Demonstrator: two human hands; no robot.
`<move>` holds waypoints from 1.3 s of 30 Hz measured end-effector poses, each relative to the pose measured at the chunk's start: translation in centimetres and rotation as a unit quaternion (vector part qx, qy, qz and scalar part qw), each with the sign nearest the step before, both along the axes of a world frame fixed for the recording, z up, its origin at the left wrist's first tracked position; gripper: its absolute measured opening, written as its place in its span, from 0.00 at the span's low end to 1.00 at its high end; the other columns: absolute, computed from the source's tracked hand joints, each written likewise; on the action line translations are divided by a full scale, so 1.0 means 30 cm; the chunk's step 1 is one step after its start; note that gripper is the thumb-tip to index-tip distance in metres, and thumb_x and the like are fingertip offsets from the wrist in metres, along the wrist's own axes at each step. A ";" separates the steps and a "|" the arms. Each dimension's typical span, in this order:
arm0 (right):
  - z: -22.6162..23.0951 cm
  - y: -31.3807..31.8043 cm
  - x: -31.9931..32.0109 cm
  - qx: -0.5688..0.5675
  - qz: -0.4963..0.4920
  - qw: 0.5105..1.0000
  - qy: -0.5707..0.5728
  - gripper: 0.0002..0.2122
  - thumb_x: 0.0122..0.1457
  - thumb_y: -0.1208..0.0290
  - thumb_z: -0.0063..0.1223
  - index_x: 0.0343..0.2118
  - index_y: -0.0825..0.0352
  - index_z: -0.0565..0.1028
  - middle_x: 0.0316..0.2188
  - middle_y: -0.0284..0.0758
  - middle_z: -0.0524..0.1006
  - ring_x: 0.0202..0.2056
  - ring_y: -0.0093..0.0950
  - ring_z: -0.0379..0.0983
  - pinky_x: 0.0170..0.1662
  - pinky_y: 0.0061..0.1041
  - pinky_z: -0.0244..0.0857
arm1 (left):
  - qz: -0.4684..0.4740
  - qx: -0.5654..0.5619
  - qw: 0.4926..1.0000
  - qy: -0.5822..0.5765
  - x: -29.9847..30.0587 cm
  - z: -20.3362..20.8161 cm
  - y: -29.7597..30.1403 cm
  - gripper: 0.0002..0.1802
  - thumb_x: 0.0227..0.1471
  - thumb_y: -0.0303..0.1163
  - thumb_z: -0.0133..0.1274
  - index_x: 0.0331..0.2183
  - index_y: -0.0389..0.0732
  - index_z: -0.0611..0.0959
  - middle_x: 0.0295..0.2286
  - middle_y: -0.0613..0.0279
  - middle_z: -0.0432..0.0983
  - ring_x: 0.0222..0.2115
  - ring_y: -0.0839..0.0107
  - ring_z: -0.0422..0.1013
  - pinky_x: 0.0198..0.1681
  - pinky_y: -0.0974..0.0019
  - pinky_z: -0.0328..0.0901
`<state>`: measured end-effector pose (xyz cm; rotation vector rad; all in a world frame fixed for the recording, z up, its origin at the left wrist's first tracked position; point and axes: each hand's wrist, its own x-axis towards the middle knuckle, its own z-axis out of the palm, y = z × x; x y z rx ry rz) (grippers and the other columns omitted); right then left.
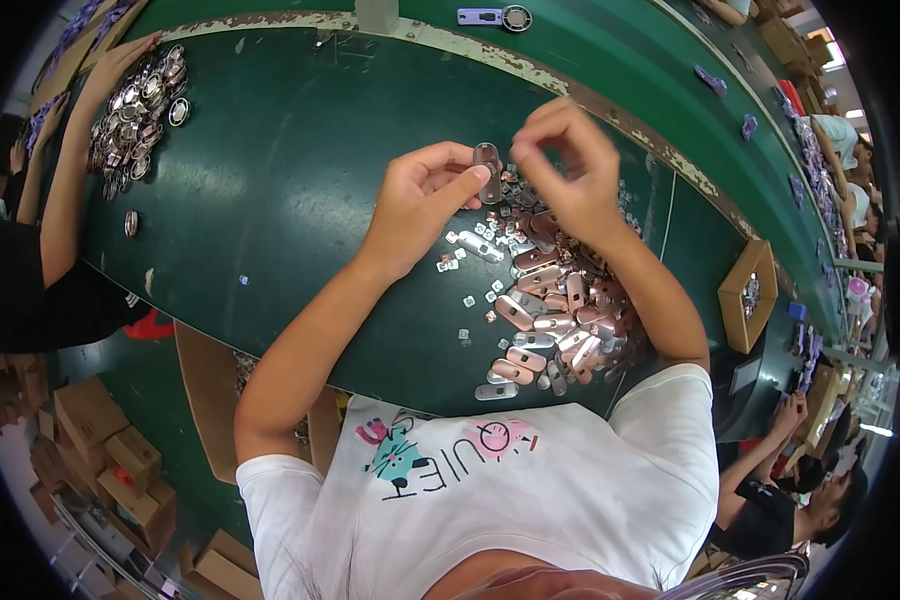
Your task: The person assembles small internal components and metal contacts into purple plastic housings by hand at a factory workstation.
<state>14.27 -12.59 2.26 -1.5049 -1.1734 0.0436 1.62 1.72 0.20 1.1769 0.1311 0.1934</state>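
My left hand pinches an oblong, rounded metallic cover upright between thumb and fingers, above the green worktable. To its right is my right hand, raised and slightly blurred. Its thumb and forefinger come together close to the cover; whatever they hold is too small or hidden to make out. Below both hands spreads a heap of loose oblong covers in rose and silver tones, each with a small dark square opening. Small clear square pieces lie scattered along the heap's left side.
A pile of round metallic parts sits at the far left beside another person's arm. Past the table's worn raised edge runs a green conveyor carrying a purple handheld fan. A cardboard tray stands at right.
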 end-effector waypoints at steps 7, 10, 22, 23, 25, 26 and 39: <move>-0.029 0.131 0.267 -0.114 -0.253 0.931 -0.238 0.10 0.56 0.68 0.53 0.39 0.67 0.74 0.35 0.42 0.73 0.41 0.36 0.72 0.41 0.30 0.66 | 0.015 0.013 1.000 0.012 -0.005 0.007 0.003 0.10 0.54 0.27 0.51 0.37 0.32 0.79 0.35 0.60 0.76 0.30 0.80 0.69 0.35 0.76 0.65; -0.079 0.240 0.427 -0.263 -0.312 0.827 -0.387 0.27 0.53 0.66 0.57 0.53 0.71 0.62 0.42 0.48 0.74 0.45 0.44 0.71 0.51 0.40 0.61 | 0.007 0.008 1.000 0.020 -0.005 0.004 0.006 0.10 0.54 0.27 0.51 0.37 0.32 0.79 0.36 0.59 0.76 0.30 0.80 0.69 0.35 0.75 0.65; -0.021 0.093 0.385 -0.048 -0.101 0.932 0.346 0.23 0.59 0.68 0.50 0.56 0.62 0.58 0.34 0.40 0.75 0.25 0.24 0.73 0.21 0.21 0.64 | 0.017 0.041 0.999 0.011 -0.002 0.006 -0.017 0.08 0.54 0.26 0.52 0.36 0.32 0.79 0.32 0.61 0.76 0.29 0.80 0.71 0.34 0.76 0.67; 0.029 0.045 0.314 -0.056 -0.059 0.922 0.379 0.23 0.59 0.71 0.50 0.56 0.61 0.56 0.33 0.38 0.75 0.26 0.21 0.73 0.21 0.18 0.63 | 0.017 0.039 0.999 0.013 -0.001 0.001 -0.019 0.08 0.54 0.26 0.52 0.36 0.32 0.79 0.31 0.61 0.76 0.29 0.79 0.71 0.34 0.76 0.68; 0.122 0.015 0.089 -0.089 -0.059 0.971 0.213 0.19 0.58 0.76 0.48 0.53 0.61 0.64 0.33 0.39 0.75 0.26 0.21 0.72 0.22 0.20 0.65 | 0.023 0.036 0.999 0.020 -0.011 -0.003 -0.012 0.08 0.54 0.26 0.52 0.36 0.32 0.79 0.31 0.61 0.76 0.29 0.79 0.72 0.33 0.76 0.69; 0.114 -0.024 0.043 -0.102 -0.043 0.991 0.070 0.17 0.56 0.79 0.48 0.49 0.61 0.69 0.32 0.39 0.74 0.26 0.22 0.71 0.22 0.20 0.64 | 0.018 0.019 0.999 0.024 -0.007 0.004 -0.015 0.08 0.54 0.25 0.52 0.36 0.32 0.79 0.31 0.61 0.76 0.29 0.78 0.72 0.34 0.75 0.70; 0.059 -0.065 -0.105 -0.090 -0.076 0.975 -0.189 0.12 0.43 0.77 0.63 0.33 0.66 0.78 0.28 0.38 0.66 0.27 0.31 0.66 0.26 0.25 0.61 | -0.023 -0.060 0.998 -0.023 -0.009 0.007 -0.032 0.11 0.55 0.24 0.51 0.39 0.29 0.78 0.34 0.57 0.76 0.33 0.75 0.74 0.38 0.73 0.72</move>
